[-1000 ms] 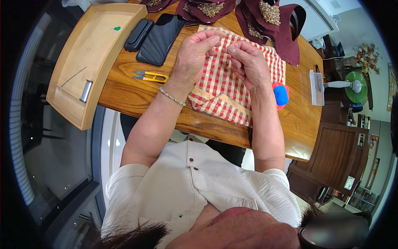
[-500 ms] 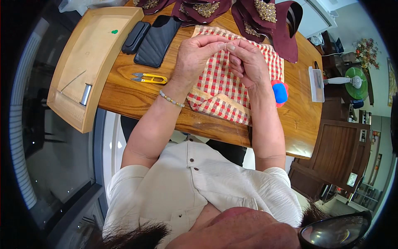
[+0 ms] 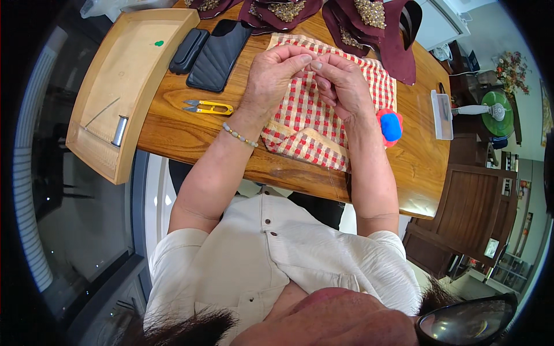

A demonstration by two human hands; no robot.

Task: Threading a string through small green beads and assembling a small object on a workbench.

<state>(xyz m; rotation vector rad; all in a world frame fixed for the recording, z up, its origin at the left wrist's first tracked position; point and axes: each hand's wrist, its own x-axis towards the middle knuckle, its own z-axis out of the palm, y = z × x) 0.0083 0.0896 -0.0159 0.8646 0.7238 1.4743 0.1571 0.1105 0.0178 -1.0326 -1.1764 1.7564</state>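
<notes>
Above a red-and-cream checked cloth (image 3: 303, 109), my two hands meet fingertip to fingertip. My left hand (image 3: 276, 72) is closed in a pinch of thumb and forefinger. Opposite it, my right hand (image 3: 341, 81) pinches too, its other fingers curled in. Whatever lies between the fingertips is too small to make out. Left of my left wrist lie yellow thread snips (image 3: 209, 108), with their blades pointing left. A blue and pink-red pincushion-like thing (image 3: 390, 127) sits right of my right wrist.
A shallow wooden tray (image 3: 109, 63) at the left holds a metallic spool (image 3: 119, 131). Beside it lie a black case (image 3: 189, 52) and a dark phone (image 3: 219, 56). Maroon beaded fabric pieces (image 3: 369, 34) line the far edge. A clear plastic box (image 3: 441, 115) stands at the right.
My hands stay joined at the fingertips and have shifted only very slightly. The things on the table have not moved.
</notes>
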